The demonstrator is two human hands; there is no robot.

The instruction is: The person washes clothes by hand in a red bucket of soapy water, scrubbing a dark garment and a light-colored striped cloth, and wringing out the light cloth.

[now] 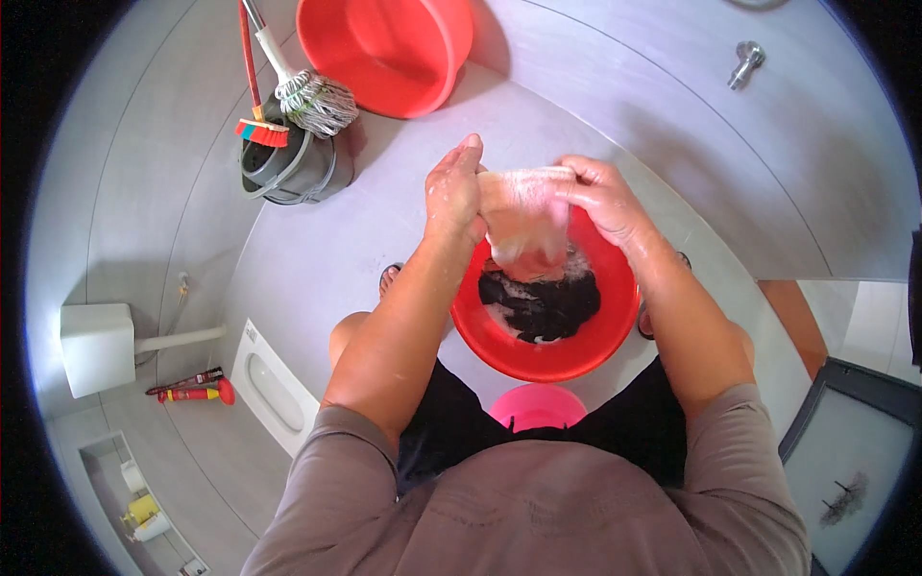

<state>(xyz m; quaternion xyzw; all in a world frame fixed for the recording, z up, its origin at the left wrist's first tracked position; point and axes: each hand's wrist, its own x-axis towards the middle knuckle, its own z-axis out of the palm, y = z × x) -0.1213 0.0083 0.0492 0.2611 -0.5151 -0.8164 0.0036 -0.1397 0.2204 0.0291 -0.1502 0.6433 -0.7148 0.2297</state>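
A wet, pale pinkish cloth item (529, 216) is stretched between both hands above a red plastic basin (544, 367). My left hand (454, 191) grips its left edge, thumb up, with suds on the skin. My right hand (609, 201) pinches its upper right corner. The cloth's lower part hangs over the basin and looks blurred. Inside the basin, dark wet fabric (551, 306) lies in soapy water with white foam.
A pink plastic object (539, 407) shows between my legs. At the far left are a grey mop bucket (302, 173), a string mop (317, 101) and a red-bristled brush (263, 132). A large red tub (389, 57) leans against the wall. To the left is a squat toilet (277, 389).
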